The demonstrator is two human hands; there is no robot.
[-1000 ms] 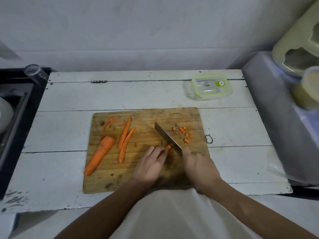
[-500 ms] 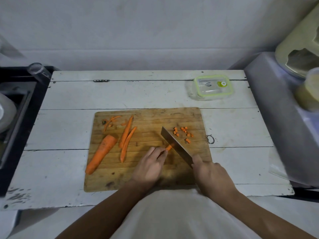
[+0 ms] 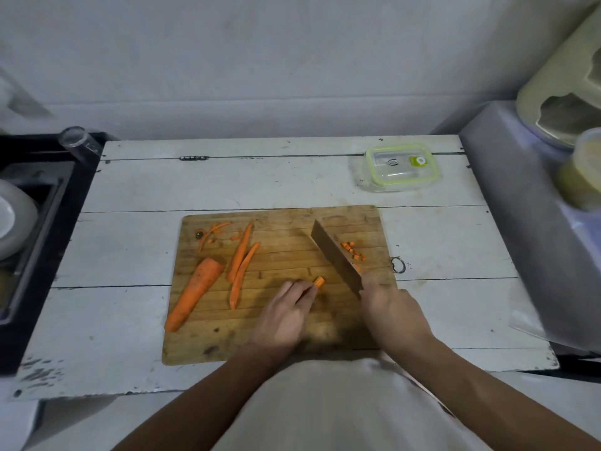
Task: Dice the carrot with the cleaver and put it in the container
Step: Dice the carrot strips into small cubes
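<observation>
Orange stub (image 3: 319,281) half-hidden under left hand (image 3: 286,315) pinching it; right hand (image 3: 390,312) grips cleaver (image 3: 336,260), handle hidden.

You'll find nothing you can read here. The lid of the container (image 3: 402,167) carries a small dark round logo and a green patch with a white ring, but any lettering on them is too small and blurred to make out.

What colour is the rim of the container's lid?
Lime green, around the clear rectangular plastic container; the head view shows it.
</observation>
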